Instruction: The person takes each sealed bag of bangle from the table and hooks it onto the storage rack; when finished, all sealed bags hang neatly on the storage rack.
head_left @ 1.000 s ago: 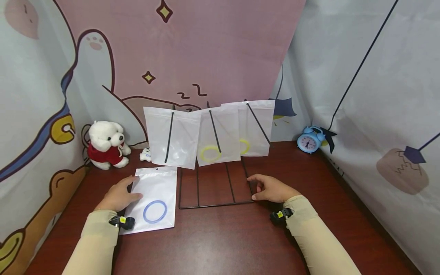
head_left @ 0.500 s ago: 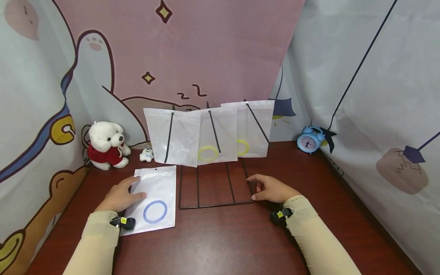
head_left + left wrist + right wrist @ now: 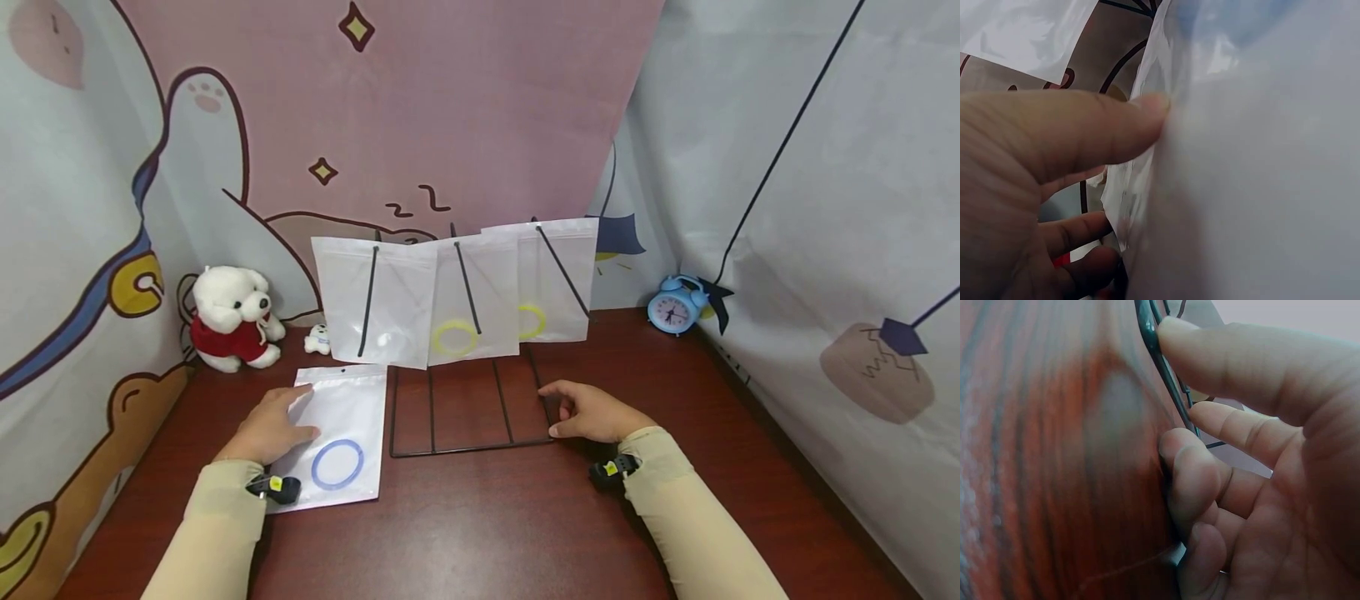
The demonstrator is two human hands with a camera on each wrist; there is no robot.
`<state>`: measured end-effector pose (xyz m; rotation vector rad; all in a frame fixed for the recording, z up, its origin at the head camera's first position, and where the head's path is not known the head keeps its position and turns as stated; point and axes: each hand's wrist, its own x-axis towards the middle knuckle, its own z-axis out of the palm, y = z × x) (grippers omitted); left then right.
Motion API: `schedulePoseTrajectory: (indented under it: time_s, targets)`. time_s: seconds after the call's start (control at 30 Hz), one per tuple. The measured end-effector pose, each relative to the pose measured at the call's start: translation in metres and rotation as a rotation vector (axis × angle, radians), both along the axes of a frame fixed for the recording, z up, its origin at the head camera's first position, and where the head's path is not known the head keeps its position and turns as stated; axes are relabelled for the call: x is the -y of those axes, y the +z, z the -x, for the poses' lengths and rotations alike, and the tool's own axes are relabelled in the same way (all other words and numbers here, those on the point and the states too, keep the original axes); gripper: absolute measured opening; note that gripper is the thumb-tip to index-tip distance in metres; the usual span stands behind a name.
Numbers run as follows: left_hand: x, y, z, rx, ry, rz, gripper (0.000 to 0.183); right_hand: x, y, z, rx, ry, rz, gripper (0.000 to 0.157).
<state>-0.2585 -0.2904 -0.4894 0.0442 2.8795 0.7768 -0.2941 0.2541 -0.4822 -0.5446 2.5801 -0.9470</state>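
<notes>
My left hand (image 3: 267, 427) holds a white zip bag (image 3: 341, 404) by its left edge, thumb (image 3: 1141, 128) on the front face and fingers behind. A blue ring (image 3: 337, 464) shows through this bag's lower part. At the base of a black wire display rack (image 3: 472, 450), my right hand (image 3: 596, 412) rests thumb and index fingertips on the right side wire (image 3: 1172, 384), its other fingers curled against the table. From the rack's hooks hang a left white bag (image 3: 372, 300), a middle bag (image 3: 476, 292) and a right bag (image 3: 558, 275). Yellow rings show in the middle and right ones.
A white plush dog (image 3: 234, 317) in red sits at the back left, beside a tiny white dog figure (image 3: 318, 339). A blue alarm clock (image 3: 672, 308) stands at the back right. Printed cloth walls surround the brown wooden table (image 3: 465, 533) on three sides.
My left hand has shifted slightly to the right, its thumb further over the bag. The hung bags sway a little. My right hand stays in place.
</notes>
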Motion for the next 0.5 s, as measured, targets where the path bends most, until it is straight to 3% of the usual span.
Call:
schedulePoseTrajectory:
  time_s: [0.33, 0.5]
  targets:
    - [-0.0024, 0.0016, 0.0016, 0.054, 0.062, -0.005, 0.09, 0.0005, 0.0001, 0.0009, -0.005, 0.0, -0.011, 0.063]
    - [-0.0029, 0.001, 0.0009, 0.036, 0.027, -0.056, 0.086, 0.0006, 0.0001, 0.0, -0.006, 0.005, -0.004, 0.063]
